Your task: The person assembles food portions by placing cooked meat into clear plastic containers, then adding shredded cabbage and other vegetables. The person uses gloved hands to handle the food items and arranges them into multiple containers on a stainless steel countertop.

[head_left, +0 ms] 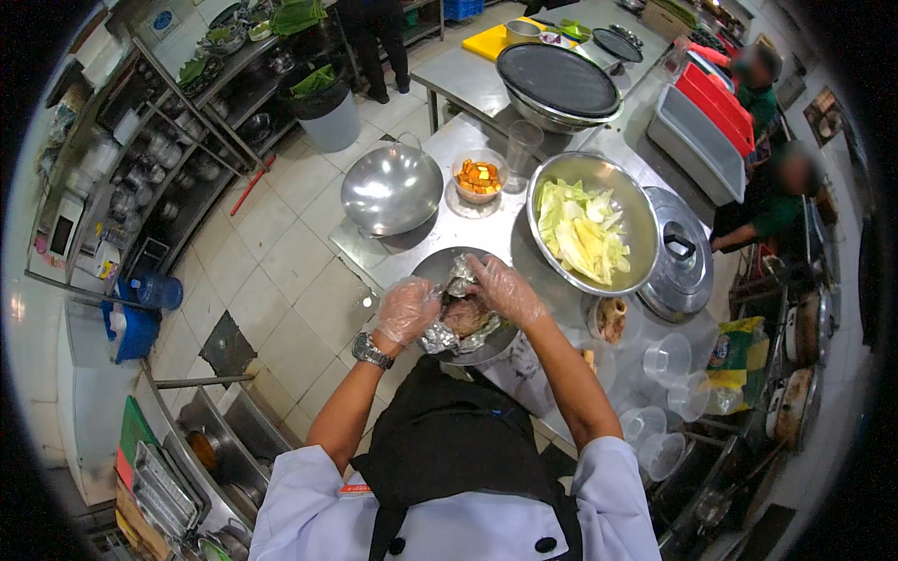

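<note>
Both my hands wear clear plastic gloves. In front of my apron, a piece of cooked brown meat (465, 317) lies in crumpled aluminium foil (437, 337), inside a round grey pan (435, 268). My left hand (408, 311) is closed on the foil at the left side of the meat. My right hand (506, 291) pinches a raised flap of foil at the meat's upper right. The fingertips are partly hidden by the foil and the shiny gloves.
Beyond the pan are a steel wok (391, 189) and a bowl of orange cubes (479, 175). To the right stand a steel bowl (536, 201) of cut cabbage (582, 229), a metal lid (690, 271) and clear plastic containers (666, 360). Two people work at the far right.
</note>
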Available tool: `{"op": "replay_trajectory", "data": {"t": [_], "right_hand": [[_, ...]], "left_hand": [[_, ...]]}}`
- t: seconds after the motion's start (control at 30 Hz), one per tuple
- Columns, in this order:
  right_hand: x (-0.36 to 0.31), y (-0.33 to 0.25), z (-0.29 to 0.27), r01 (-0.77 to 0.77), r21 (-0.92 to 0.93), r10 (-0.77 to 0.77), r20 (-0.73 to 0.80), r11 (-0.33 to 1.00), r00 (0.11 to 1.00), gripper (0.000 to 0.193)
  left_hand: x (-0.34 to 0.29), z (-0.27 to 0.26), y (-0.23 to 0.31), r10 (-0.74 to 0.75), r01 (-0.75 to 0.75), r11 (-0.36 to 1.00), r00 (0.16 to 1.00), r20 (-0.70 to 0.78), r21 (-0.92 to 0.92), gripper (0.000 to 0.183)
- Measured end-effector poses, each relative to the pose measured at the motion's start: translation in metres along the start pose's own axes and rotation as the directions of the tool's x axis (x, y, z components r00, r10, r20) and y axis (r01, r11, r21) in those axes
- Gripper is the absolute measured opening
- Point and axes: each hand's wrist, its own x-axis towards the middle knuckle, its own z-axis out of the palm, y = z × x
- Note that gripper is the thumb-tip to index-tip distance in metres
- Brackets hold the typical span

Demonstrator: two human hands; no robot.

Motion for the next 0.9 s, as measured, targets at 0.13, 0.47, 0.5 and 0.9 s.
{"op": "replay_trajectory", "data": {"t": [0.13, 0.47, 0.5, 0.9], "right_hand": [[-0.016, -0.019, -0.011, 0.130, -0.119, -0.159, -0.278, 0.984, 0.947, 0.076], [0.007, -0.027, 0.029, -0.089, -0.380, 0.028, -0.162, 0.921, 0.986, 0.070], [0.002, -0.038, 0.016, -0.062, -0.382, -0.012, -0.189, 0.922, 0.982, 0.069], [0.011, -0.019, 0.037, -0.046, -0.595, -0.111, -0.224, 0.803, 0.968, 0.032]], "left_hand": [[0.013, -0.006, -0.001, 0.173, -0.179, 0.981, 0.981, -0.083, -0.070, 0.025], [0.035, -0.037, -0.003, 0.455, -0.444, 0.889, 0.880, -0.132, 0.110, 0.026], [0.030, -0.043, -0.008, 0.354, -0.348, 0.935, 0.931, -0.088, 0.074, 0.027], [0.027, -0.063, 0.009, 0.347, -0.346, 0.938, 0.933, -0.094, 0.025, 0.015]]}}
